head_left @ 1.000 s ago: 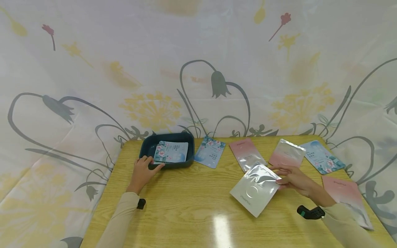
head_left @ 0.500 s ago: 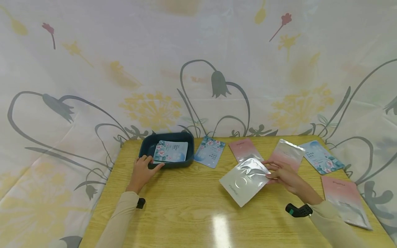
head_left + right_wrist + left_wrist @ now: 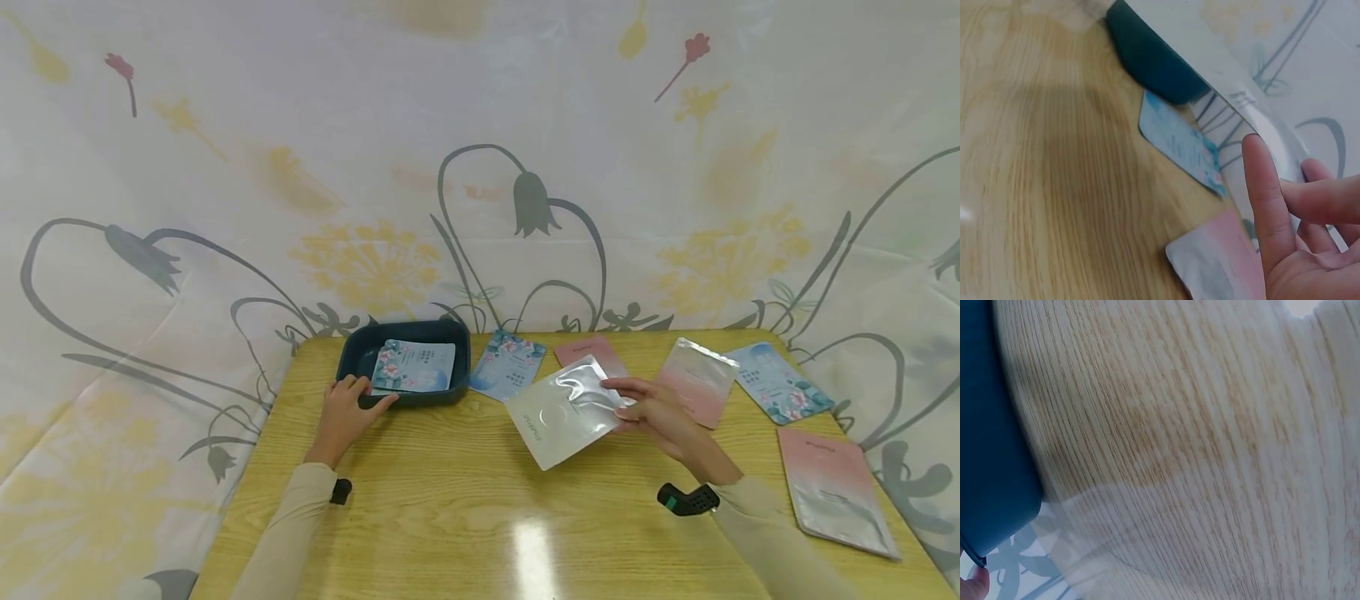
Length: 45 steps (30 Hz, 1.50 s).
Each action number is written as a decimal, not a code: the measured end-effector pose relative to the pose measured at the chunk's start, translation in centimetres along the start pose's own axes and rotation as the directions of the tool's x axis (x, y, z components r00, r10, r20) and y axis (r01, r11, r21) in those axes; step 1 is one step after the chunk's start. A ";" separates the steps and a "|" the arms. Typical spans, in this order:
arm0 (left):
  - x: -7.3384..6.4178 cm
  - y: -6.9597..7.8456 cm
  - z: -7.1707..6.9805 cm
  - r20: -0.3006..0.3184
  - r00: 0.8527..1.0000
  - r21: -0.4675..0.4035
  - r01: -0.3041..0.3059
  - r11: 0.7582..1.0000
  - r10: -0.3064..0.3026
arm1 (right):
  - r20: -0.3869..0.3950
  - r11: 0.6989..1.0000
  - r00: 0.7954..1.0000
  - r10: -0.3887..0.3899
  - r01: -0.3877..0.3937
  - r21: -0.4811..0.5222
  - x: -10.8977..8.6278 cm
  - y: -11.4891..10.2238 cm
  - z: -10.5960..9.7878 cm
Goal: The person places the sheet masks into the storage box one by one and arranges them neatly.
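Cloth backdrop (image 3: pixel 480 108): pale, with grey, yellow and red flowers. Table (image 3: pixel 420 508): yellow wood grain, glossy. Tray (image 3: pixel 412 401): dark blue. Packet (image 3: pixel 555 419): shiny silver, held tilted above mid-table. Right hand (image 3: pixel 660 417): pinching packet's right edge. Left hand (image 3: pixel 345 419): fingers curled, gripping tray's front-left rim.

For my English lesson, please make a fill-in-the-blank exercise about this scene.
1. The packet in the right hand looks ____ in colour.
2. The left hand touches the tray; its top packet shows pink ____.
3. Outside the tray, ____ flowered blue packets lie on the table.
Missing words: silver; flowers; two.
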<state>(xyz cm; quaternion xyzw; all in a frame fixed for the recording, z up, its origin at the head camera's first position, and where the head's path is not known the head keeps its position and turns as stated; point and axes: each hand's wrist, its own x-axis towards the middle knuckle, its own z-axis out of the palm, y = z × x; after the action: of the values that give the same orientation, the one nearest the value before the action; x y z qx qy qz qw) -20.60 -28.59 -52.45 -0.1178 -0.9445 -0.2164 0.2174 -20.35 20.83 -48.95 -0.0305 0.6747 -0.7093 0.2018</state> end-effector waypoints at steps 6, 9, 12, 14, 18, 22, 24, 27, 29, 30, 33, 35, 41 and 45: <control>0.1 -0.2 0.1 -0.001 1.000 -0.001 -0.003 1.000 0.003 | -0.036 0.999 0.999 -0.004 0.005 0.038 0.8 -0.5 1.6; 0.0 -0.1 0.1 0.001 1.000 -0.010 -0.002 1.000 0.002 | -0.048 0.999 0.999 -0.011 0.013 0.039 1.2 -0.8 2.4; 0.0 -0.1 0.0 0.011 1.000 -0.015 0.008 1.000 -0.008 | -0.070 0.999 0.997 -0.025 0.028 0.039 1.7 -1.1 3.1; 0.0 -0.1 0.0 0.017 1.000 -0.009 0.016 1.000 -0.016 | -0.071 0.998 0.997 -0.041 0.044 0.041 2.0 -1.2 3.7; 0.0 -0.1 -0.1 0.016 1.000 -0.006 0.019 1.000 -0.019 | -0.053 0.995 0.995 -0.082 0.085 0.055 2.9 -1.4 4.8; -0.1 -0.1 0.0 0.004 1.000 -0.008 -0.001 1.000 0.001 | -0.013 0.989 0.993 -0.121 0.121 0.079 3.9 -1.6 5.6; -0.2 -0.1 0.0 -0.005 1.000 -0.005 -0.011 1.000 0.011 | 0.000 0.986 0.991 -0.137 0.137 0.091 4.3 -1.9 6.1; -0.2 -0.2 0.0 -0.014 1.000 0.002 -0.019 1.000 0.019 | 0.003 0.983 0.988 -0.154 0.153 0.104 4.9 -2.5 7.0; -0.1 -0.3 0.1 -0.015 1.000 0.004 -0.017 1.000 0.017 | 0.002 0.980 0.986 -0.164 0.163 0.113 5.2 -3.0 7.7; -0.1 -0.3 0.1 -0.015 1.000 0.002 -0.016 1.000 0.016 | -0.002 0.979 0.986 -0.165 0.164 0.121 5.4 -3.3 8.0; 0.0 -0.4 0.2 -0.010 1.000 0.004 -0.013 1.000 0.013 | -0.016 0.975 0.987 -0.163 0.163 0.151 6.0 -4.0 8.7; -0.1 -0.5 0.2 -0.008 1.000 0.007 -0.011 1.000 0.011 | -0.023 0.972 0.987 -0.161 0.163 0.167 6.5 -4.4 9.1; -0.1 -0.5 0.3 -0.001 1.000 0.007 -0.003 1.000 0.003 | -0.027 0.963 0.984 -0.177 0.178 0.200 7.8 -5.7 10.2; 0.0 -0.5 0.3 0.007 1.000 0.001 0.004 1.000 -0.004 | -0.020 0.962 0.983 -0.185 0.185 0.203 8.8 -6.4 11.1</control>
<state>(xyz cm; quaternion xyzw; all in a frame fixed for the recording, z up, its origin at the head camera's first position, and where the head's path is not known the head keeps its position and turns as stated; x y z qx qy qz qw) -20.82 -28.91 -52.87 -0.1165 -0.9456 -0.2161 0.2136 -26.46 7.57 -43.79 -0.0723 0.5928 -0.7904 0.1364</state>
